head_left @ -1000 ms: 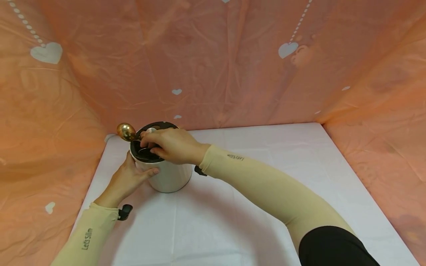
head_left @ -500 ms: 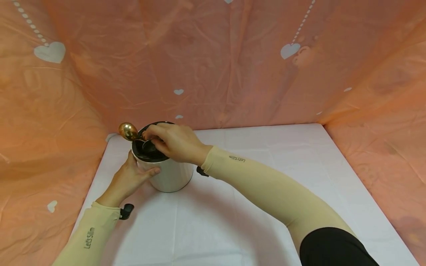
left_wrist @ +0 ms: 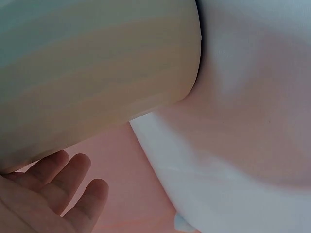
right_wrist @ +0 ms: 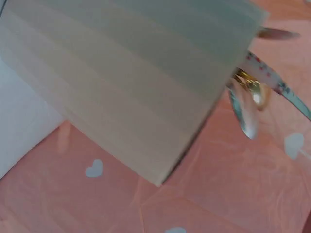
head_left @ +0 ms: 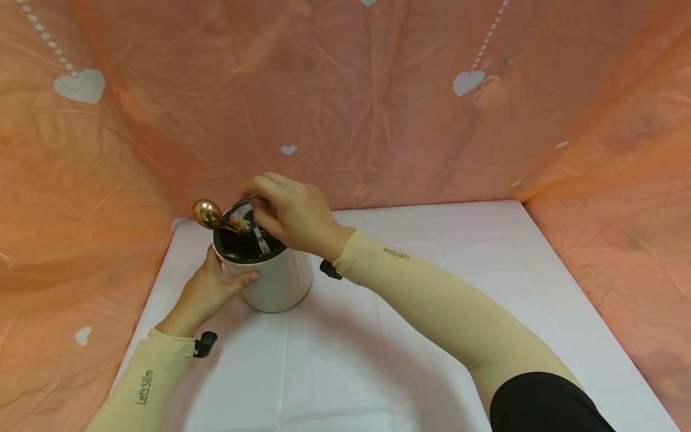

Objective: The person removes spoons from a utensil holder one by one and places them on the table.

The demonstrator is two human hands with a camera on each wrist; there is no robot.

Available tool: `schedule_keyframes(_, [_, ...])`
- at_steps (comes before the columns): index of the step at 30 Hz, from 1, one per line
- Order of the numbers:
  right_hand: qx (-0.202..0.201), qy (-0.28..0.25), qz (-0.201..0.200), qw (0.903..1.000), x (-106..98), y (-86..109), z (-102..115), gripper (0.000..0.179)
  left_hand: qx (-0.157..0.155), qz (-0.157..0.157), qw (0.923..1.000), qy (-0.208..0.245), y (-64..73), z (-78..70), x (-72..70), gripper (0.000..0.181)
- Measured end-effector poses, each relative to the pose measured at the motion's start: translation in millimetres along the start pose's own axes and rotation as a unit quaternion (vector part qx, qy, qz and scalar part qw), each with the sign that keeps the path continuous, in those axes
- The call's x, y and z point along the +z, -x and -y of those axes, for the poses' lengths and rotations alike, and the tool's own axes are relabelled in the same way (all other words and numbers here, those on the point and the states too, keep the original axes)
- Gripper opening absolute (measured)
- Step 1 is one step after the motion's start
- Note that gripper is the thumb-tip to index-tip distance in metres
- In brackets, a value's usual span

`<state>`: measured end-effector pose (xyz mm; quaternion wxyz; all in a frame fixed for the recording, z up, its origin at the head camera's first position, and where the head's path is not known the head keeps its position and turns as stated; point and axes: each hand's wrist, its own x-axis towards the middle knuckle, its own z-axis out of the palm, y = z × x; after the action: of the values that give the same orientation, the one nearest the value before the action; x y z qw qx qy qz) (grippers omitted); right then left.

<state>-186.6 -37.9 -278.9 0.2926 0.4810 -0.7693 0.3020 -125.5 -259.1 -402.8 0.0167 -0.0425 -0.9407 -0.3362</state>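
Note:
A pale cylindrical utensil holder (head_left: 278, 282) with a dark interior stands on the table. My left hand (head_left: 207, 291) grips its left side, thumb across the front; in the left wrist view, the fingers of this left hand (left_wrist: 63, 182) lie along the wall. My right hand (head_left: 297, 213) is over the holder's mouth, fingers curled round the upper part of a slim utensil with a patterned white section (head_left: 261, 240). The right wrist view shows that patterned utensil (right_wrist: 265, 73) jutting past the rim; the hand is out of that view. A gold spoon (head_left: 207, 214) leans out at the left.
A silver spoon (right_wrist: 243, 114) and a gold piece of cutlery (right_wrist: 255, 90) also stick out of the holder. White cloth (head_left: 378, 336) covers the table. Orange sheeting with hearts (head_left: 345, 120) hangs behind and at both sides.
My right hand has risen from inside the holder's mouth and shifted slightly right, bringing the patterned utensil into sight. The left hand and the holder stay in place.

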Motion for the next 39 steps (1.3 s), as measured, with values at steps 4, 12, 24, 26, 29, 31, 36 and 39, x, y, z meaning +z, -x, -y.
schedule_keyframes(4, [-0.012,-0.045,-0.087,0.9951,-18.4,-5.9,-3.0,0.016,-0.010,0.002,0.9999,-0.007,-0.5,-2.3,-0.6,0.111])
schedule_keyframes(12, [0.013,-0.126,-0.213,0.9688,-76.0,-11.5,-19.3,0.012,-0.019,0.005,0.9997,-0.011,0.6,-4.9,-0.6,0.112])
schedule_keyframes(24, [0.243,-0.093,-0.082,0.9621,-107.6,58.0,-72.7,0.016,-0.013,0.003,0.9998,-0.011,0.2,-4.4,-0.1,0.110])
schedule_keyframes(26, [0.262,-0.062,-0.059,0.9614,-102.2,73.3,-82.3,0.017,-0.010,-0.001,0.9999,-0.013,0.1,-4.0,0.7,0.110])
schedule_keyframes(29, [0.292,-0.043,-0.025,0.9552,-93.3,93.0,-93.1,0.019,-0.006,-0.007,0.9998,-0.016,-0.2,-3.4,1.7,0.110])
schedule_keyframes(31, [0.321,-0.047,-0.001,0.9459,-88.0,104.4,-98.4,0.018,-0.004,-0.009,0.9998,-0.017,-0.3,-3.1,2.0,0.110])
schedule_keyframes(36, [0.386,-0.052,0.055,0.9195,-74.8,128.4,-110.6,0.018,-0.004,-0.008,0.9998,-0.016,-0.6,-2.9,2.4,0.110])
schedule_keyframes(39, [0.402,-0.044,0.089,0.9101,-65.6,141.5,-116.8,0.019,-0.004,-0.007,0.9999,-0.014,-0.6,-2.8,2.8,0.109])
